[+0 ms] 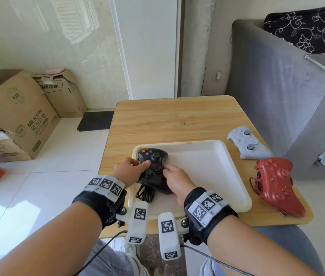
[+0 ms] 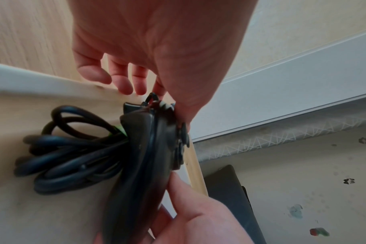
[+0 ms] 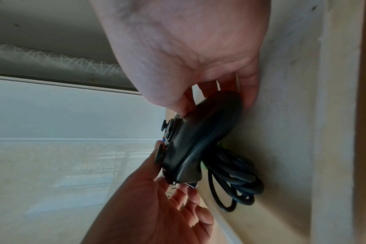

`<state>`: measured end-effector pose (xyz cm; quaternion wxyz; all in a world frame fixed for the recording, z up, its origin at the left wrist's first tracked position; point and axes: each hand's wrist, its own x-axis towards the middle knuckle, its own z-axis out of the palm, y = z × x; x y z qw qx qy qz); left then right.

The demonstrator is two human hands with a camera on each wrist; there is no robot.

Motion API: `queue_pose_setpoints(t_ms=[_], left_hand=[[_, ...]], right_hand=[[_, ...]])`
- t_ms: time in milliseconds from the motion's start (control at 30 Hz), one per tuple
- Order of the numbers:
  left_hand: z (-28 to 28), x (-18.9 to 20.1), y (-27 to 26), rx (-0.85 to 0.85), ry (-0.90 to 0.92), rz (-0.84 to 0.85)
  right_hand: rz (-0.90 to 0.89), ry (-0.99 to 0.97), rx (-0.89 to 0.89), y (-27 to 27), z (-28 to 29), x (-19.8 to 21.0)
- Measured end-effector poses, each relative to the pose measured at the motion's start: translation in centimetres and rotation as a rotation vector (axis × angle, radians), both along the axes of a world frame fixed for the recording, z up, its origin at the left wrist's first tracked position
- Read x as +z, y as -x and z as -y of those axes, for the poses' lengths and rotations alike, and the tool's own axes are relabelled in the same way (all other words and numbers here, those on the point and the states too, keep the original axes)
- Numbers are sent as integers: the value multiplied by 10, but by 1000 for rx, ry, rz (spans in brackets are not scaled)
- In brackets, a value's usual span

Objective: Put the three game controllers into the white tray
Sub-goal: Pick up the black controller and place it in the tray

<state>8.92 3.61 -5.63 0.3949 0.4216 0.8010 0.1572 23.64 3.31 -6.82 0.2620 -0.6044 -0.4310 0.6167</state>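
Note:
A black wired controller (image 1: 154,166) sits over the left part of the white tray (image 1: 237,176). My left hand (image 1: 140,163) grips its left side, thumb on the face. My right hand (image 1: 167,170) holds its right grip. In the left wrist view the controller (image 2: 144,156) stands tilted above its coiled black cable (image 2: 63,156), which lies on the tray floor. The right wrist view shows my fingers (image 3: 248,95) curled behind the controller (image 3: 198,140). A light grey controller (image 1: 247,144) and a red controller (image 1: 277,184) lie on the table right of the tray.
The small wooden table (image 1: 167,120) has bare room behind the tray. A grey sofa (image 1: 287,96) stands close on the right. Cardboard boxes (image 1: 24,116) and a dark mat (image 1: 96,120) are on the floor to the left.

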Motion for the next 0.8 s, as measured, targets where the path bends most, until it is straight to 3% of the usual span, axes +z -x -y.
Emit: queue_pose_setpoints(t_ms=[233,400,633,800], left_hand=[[-2,12,2,13,-32,4],[-10,40,-10,64,-202,33],[-27,79,-78,-36,-402,151],[-38,79,-145,-38,-353,378]], right_hand=[[-47,67,-24,-14,1,11],[-85,67,-105,-37,-4,36],[-156,-19,-240,-96,-17,80],[-191,-83,-422,-156,-28,101]])
